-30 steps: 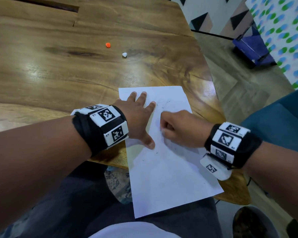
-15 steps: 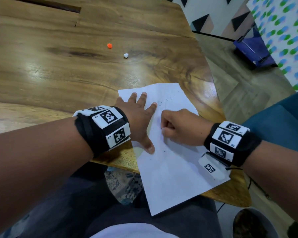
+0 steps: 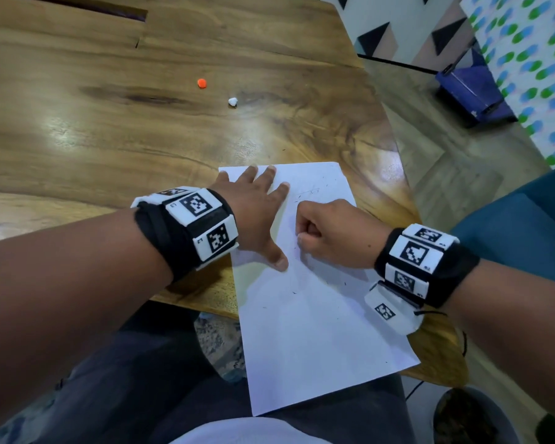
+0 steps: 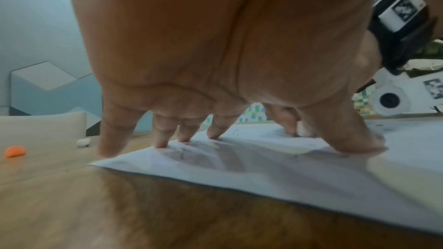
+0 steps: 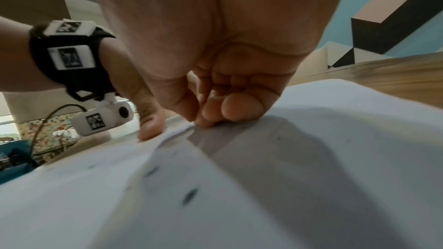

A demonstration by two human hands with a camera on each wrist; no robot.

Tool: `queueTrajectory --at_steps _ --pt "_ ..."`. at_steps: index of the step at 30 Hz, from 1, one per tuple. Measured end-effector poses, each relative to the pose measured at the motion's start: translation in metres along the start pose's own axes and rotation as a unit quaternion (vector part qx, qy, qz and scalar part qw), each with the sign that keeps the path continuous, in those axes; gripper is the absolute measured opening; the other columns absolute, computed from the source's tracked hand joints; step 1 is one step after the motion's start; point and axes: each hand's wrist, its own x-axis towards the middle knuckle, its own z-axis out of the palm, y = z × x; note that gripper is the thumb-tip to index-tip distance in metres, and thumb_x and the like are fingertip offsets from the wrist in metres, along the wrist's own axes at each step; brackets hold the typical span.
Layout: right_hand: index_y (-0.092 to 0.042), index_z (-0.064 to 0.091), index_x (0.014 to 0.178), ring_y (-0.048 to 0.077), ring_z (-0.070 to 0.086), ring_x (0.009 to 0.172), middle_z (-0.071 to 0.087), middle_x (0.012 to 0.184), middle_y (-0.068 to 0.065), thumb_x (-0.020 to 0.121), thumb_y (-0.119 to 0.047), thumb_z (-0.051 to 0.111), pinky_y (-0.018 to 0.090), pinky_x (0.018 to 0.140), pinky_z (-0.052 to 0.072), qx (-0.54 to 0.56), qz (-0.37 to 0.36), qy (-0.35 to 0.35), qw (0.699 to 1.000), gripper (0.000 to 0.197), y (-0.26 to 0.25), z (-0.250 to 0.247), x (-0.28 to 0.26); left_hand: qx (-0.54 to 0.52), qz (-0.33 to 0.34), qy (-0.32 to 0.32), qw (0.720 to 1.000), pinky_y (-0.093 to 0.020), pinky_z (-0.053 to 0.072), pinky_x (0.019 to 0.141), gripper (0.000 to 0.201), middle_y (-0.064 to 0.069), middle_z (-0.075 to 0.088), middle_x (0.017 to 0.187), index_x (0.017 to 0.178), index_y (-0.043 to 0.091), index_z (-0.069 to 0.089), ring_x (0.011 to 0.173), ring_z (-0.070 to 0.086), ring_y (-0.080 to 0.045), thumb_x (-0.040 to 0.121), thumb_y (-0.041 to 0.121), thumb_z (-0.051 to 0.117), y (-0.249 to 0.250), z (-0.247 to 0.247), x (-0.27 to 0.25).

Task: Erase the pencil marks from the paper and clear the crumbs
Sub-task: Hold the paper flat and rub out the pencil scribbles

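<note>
On the glossy brown wooden table, past a small orange bit and a white bit, the left hand presses spread, straight fingers on the white paper sheet overhanging the near edge, while the right hand, curled tight, pinches a small white eraser against its faint pencil marks amid dark crumbs.

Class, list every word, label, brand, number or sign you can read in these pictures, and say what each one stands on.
No whole word, brand or number reads clearly.
Left wristband: square black-and-white coded markers, with tiny characters beside them too small to read.
Right wristband: the same kind of markers, with captions too small to read.
Paper: faint pencil marks and dark specks, no legible writing.
</note>
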Motion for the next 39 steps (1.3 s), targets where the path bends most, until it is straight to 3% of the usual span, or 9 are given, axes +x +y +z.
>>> queueTrajectory --at_steps 7,11,15,20,25,29,32,39 --pt "-0.02 0.056 0.083 0.021 0.058 0.075 0.058 0.074 -0.005 0.085 -0.021 0.055 0.032 0.064 0.047 -0.047 0.062 0.066 0.995 0.003 0.021 -0.027 0.038 0.0 -0.006 -0.004 1.0 -0.064 0.019 0.119 0.144 -0.007 -0.014 0.17 0.161 0.024 -0.008 0.157 -0.005 -0.033 0.058 0.09 0.067 0.003 -0.003 -0.002" --pt "-0.024 0.051 0.083 0.019 0.055 0.073 0.061 0.075 -0.003 0.088 -0.026 0.053 0.034 0.064 0.05 -0.043 0.022 0.001 0.999 0.005 -0.001 -0.014 0.015 -0.004 -0.001 -0.003 1.0 -0.06 0.019 0.12 0.144 -0.007 -0.016 0.17 0.162 0.024 -0.008 0.157 -0.006 -0.033 0.058 0.089 0.067 0.002 0.001 -0.006" --pt "-0.019 0.055 0.09 0.021 0.058 0.073 0.064 0.077 0.0 0.09 -0.025 0.054 0.035 0.065 0.049 -0.05 -0.06 -0.044 0.996 0.006 -0.021 0.0 -0.004 -0.004 0.004 -0.008 1.0 -0.06 0.018 0.122 0.144 -0.008 -0.018 0.17 0.162 0.023 -0.009 0.157 -0.008 -0.034 0.059 0.09 0.067 0.002 0.002 -0.005" --pt "-0.019 0.056 0.086 0.019 0.055 0.075 0.057 0.074 -0.008 0.089 -0.023 0.055 0.03 0.064 0.044 -0.044 0.015 0.031 0.998 0.005 0.009 -0.017 0.031 0.0 0.01 -0.01 1.0 -0.059 0.019 0.121 0.144 -0.009 -0.018 0.169 0.161 0.021 -0.011 0.157 -0.008 -0.035 0.06 0.09 0.065 0.001 0.004 -0.005" --pt "-0.02 0.058 0.087 0.021 0.061 0.079 0.063 0.079 -0.004 0.089 -0.023 0.056 0.036 0.071 0.053 -0.05 0.073 0.079 0.993 0.004 0.024 -0.029 0.052 -0.006 0.008 -0.009 1.0 -0.06 0.02 0.121 0.144 -0.008 -0.018 0.169 0.161 0.023 -0.01 0.157 -0.009 -0.035 0.059 0.09 0.066 0.0 0.004 -0.003" --pt "-0.026 0.052 0.083 0.019 0.06 0.075 0.062 0.077 -0.005 0.089 -0.027 0.054 0.034 0.066 0.053 -0.038 0.019 0.017 0.999 0.006 0.004 -0.012 0.023 -0.013 0.01 -0.015 1.0 -0.059 0.017 0.123 0.143 -0.008 -0.02 0.169 0.161 0.023 -0.012 0.156 -0.012 -0.034 0.061 0.089 0.066 0.0 0.004 -0.004" --pt "-0.021 0.057 0.089 0.018 0.06 0.075 0.064 0.076 -0.004 0.089 -0.026 0.056 0.033 0.066 0.051 -0.023 -0.041 -0.029 0.998 0.005 -0.011 0.0 0.004 -0.016 0.015 -0.014 1.0 -0.059 0.016 0.123 0.143 -0.008 -0.022 0.169 0.161 0.022 -0.013 0.156 -0.014 -0.033 0.062 0.089 0.065 -0.001 0.005 -0.004" --pt "-0.016 0.061 0.086 0.022 0.064 0.081 0.067 0.08 -0.002 0.087 -0.02 0.055 0.036 0.072 0.054 -0.031 0.075 0.068 0.994 0.007 0.02 -0.031 0.054 -0.01 0.014 -0.013 1.0 -0.059 0.017 0.123 0.143 -0.007 -0.021 0.169 0.161 0.022 -0.013 0.156 -0.014 -0.033 0.061 0.092 0.063 -0.002 0.006 -0.003"
